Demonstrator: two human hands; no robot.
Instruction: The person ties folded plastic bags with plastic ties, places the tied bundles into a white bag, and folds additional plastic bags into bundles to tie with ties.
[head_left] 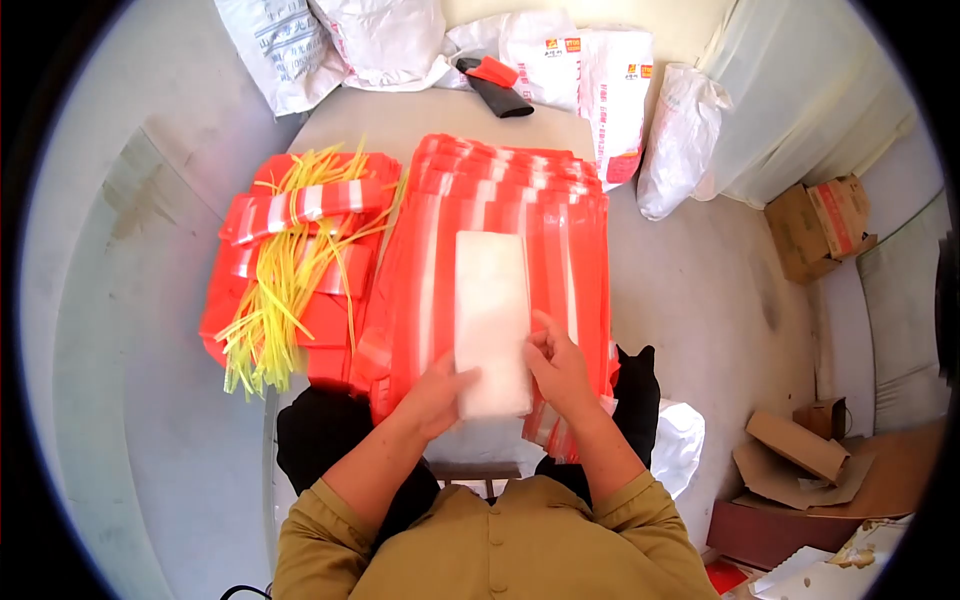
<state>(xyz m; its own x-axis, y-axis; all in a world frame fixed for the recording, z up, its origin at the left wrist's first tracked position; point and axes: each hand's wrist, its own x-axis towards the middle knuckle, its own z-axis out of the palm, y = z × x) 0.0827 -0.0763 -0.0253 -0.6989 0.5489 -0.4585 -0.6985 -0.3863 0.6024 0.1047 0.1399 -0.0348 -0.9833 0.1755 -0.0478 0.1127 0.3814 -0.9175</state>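
A white, flat rectangular slab lies lengthwise over a stack of red-and-white striped plastic bags; what it is made of I cannot tell. My left hand grips its lower left edge, thumb on top and the other fingers largely hidden. On the opposite side, my right hand is closed at the right edge, with thumb and curled fingers against it. Below the right hand, a loose end of striped plastic hangs off the stack's near side.
Left of the stack are folded red bags topped by yellow plastic strips. A black-and-red item lies at the table's back. White printed sacks line the wall. Cardboard boxes stand on the right, with flattened cardboard lower down.
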